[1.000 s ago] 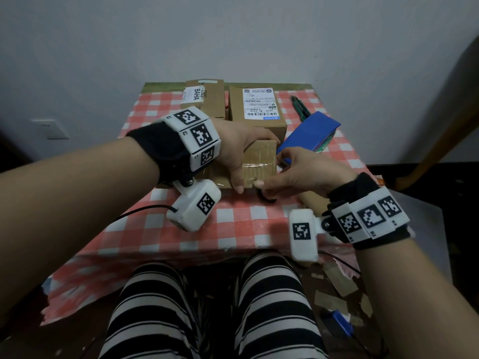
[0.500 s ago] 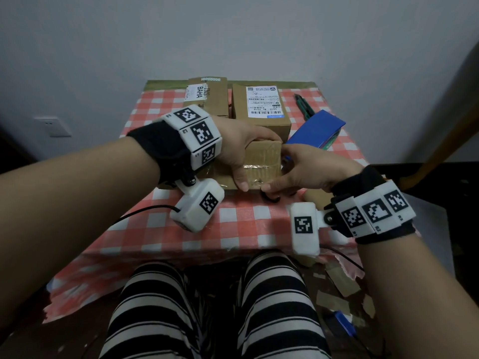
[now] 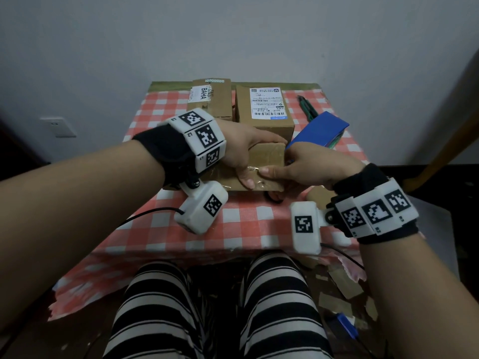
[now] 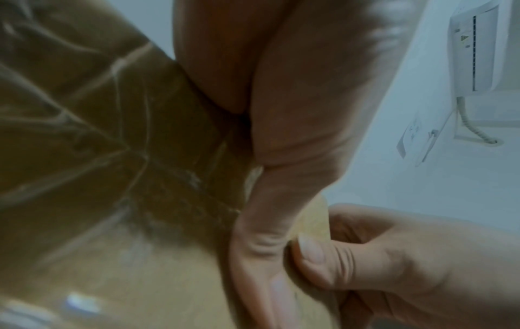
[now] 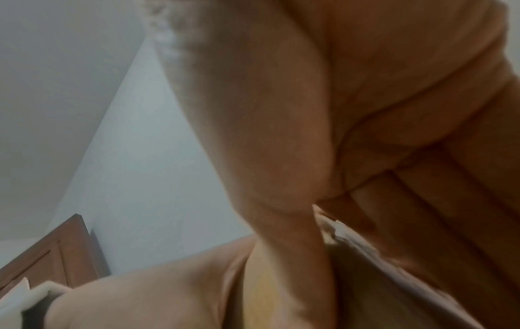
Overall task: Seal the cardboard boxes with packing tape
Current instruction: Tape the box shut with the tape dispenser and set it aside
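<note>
Two hands work a small cardboard box (image 3: 267, 156) at the worktop's (image 3: 233, 218) centre: left hand (image 3: 241, 149) clasps it, right hand (image 3: 308, 164), thumb now slid leftward, pinches clear tape (image 3: 255, 172) flat.

Three cardboard boxes on the table: one near box (image 3: 261, 161), two far, the far-left box (image 3: 212, 99) and the far-right box (image 3: 264, 117). One blue folder (image 3: 321, 130), one green pen (image 3: 307, 107), two hands.
</note>
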